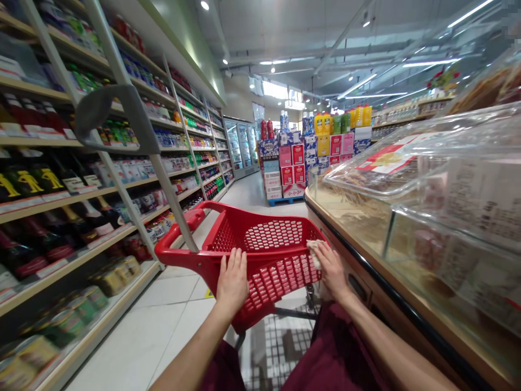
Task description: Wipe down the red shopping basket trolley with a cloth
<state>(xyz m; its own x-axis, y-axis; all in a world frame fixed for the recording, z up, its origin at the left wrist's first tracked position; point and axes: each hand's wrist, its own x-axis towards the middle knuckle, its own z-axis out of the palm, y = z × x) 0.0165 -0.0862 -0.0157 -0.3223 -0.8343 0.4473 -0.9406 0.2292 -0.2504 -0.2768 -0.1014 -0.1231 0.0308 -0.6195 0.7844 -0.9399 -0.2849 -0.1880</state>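
A red plastic shopping cart [222,231] with slotted sides stands in front of me, its basket showing nothing inside. My left hand [233,279] lies on the near rim with its fingers stretched out, holding nothing. At the right end of the basket, my right hand [330,267] presses a whitish cloth [315,248] against the rim and side. Part of the cloth is hidden under the fingers. A metal pole with a grey loop handle [148,127] rises at the cart's left end.
Shelves of bottles and cans [52,214] line the left side. Close on my right stands a glass-walled display counter [350,209] with clear plastic packages [427,157]. Stacked drink cartons [293,168] stand on a blue pallet [287,200] ahead, with glass-door coolers [240,144] farther back.
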